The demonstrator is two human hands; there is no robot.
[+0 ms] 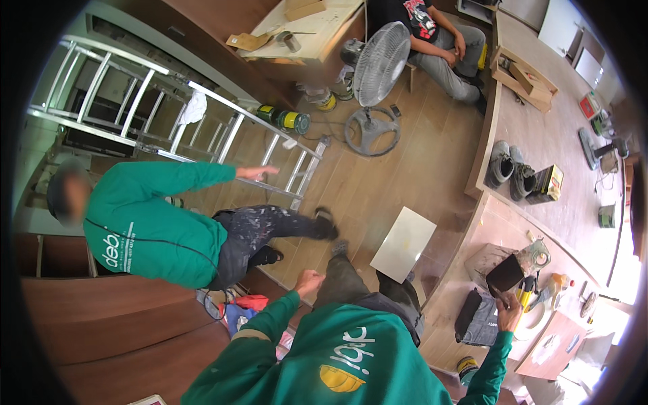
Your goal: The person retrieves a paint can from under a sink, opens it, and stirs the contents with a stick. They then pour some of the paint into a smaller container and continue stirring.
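My right hand [507, 312] is over the workbench at the right, its fingers closed on the lower edge of a dark, flat rectangular piece [505, 273]. Just beside that hand lie a black fabric pouch [476, 317], a yellow-handled tool [526, 291] and a roll of tape [533, 321]. A clear plastic container [538, 254] stands behind the dark piece. My left hand [309, 282] hangs beside my left thigh, fingers loosely bent and apart, with nothing visible in it.
A pale square panel [403, 244] is on the floor ahead. At left, a co-worker [155, 226] in green stands by an aluminium ladder [229, 111]. A pedestal fan [381, 64] and a seated person [449, 50] are farther off. Shoes [511, 169] rest on the counter [547, 128].
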